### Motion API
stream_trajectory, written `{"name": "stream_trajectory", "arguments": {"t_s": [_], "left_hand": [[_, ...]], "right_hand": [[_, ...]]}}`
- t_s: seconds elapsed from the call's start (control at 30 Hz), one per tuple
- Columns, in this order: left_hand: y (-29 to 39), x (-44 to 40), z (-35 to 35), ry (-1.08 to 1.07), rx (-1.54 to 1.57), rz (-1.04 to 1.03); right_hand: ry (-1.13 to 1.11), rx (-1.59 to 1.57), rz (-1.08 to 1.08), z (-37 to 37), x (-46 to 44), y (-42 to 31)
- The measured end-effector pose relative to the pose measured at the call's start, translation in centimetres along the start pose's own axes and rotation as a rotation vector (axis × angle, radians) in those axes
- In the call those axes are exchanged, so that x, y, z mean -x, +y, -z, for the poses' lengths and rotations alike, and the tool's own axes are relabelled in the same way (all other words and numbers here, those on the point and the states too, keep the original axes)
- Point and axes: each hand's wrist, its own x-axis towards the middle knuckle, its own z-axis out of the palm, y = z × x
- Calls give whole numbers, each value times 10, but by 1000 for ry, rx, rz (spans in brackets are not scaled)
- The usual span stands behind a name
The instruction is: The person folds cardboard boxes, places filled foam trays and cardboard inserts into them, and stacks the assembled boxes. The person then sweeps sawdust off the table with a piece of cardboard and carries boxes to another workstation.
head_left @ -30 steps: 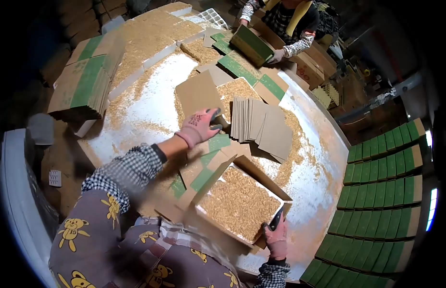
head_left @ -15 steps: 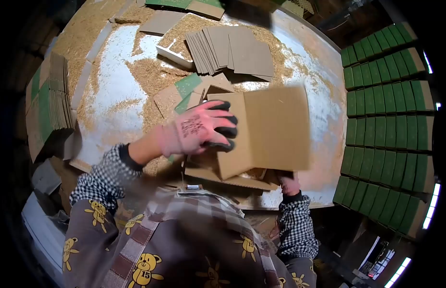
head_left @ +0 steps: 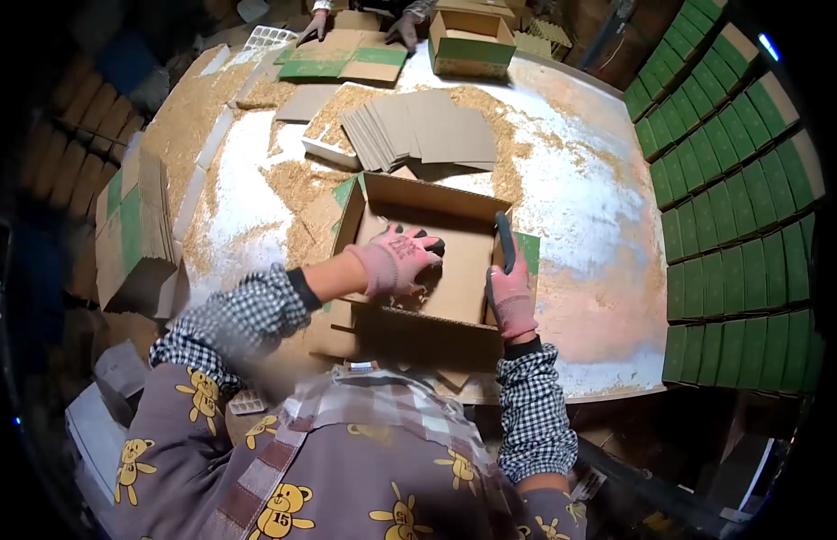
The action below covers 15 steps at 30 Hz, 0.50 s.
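Flake-strewn white table [head_left: 598, 297]: near its front edge sits an open brown box [head_left: 441, 200]. Inside, the left hand [head_left: 398, 261], fingers spread, hides some floor; whether the right hand [head_left: 513, 295] grips the side, I cannot tell.

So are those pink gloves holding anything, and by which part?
The right hand holds the cardboard box by its right wall; the left hand is inside, apparently gripping nothing.
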Motion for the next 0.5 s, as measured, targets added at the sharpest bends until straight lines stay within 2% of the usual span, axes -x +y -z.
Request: {"name": "stream_trajectory", "arguments": {"t_s": [0.1,0.13,0.17,0.2,0.23,0.27,0.3,0.33,0.37,0.4,0.43,0.47,0.5], "left_hand": [[7,1,-8,20,-26,41],[5,2,-3,14,13,48],[-11,-2,-7,106,128,-27],[-21,3,-3,197,247,-98],[-35,18,3,437,248,2],[-44,42,18,671,245,99],[-62,61,11,895,739,135],[-74,76,2,1092,1240,167],[-82,74,-27,913,1369,300],[-90,62,-74,729,1490,433],[-101,41,-133,747,1177,597],[-106,24,-171,754,855,740],[-73,41,-125,709,1363,604]], "right_hand": [[-31,148,-9,0,0,16],[2,1,12,-3,-5,20],[35,-144,34,-7,-7,23],[29,-140,31,-4,-4,30],[3,-424,50,7,-1,42],[-20,-775,-30,12,3,61],[-15,-1126,-118,18,7,78],[2,-727,-285,8,4,111],[-46,-345,-453,-2,1,144],[106,457,-252,-36,9,144],[149,265,-229,-48,7,159],[46,157,-248,-45,1,150],[-12,-96,-166,-47,-2,174]]}}
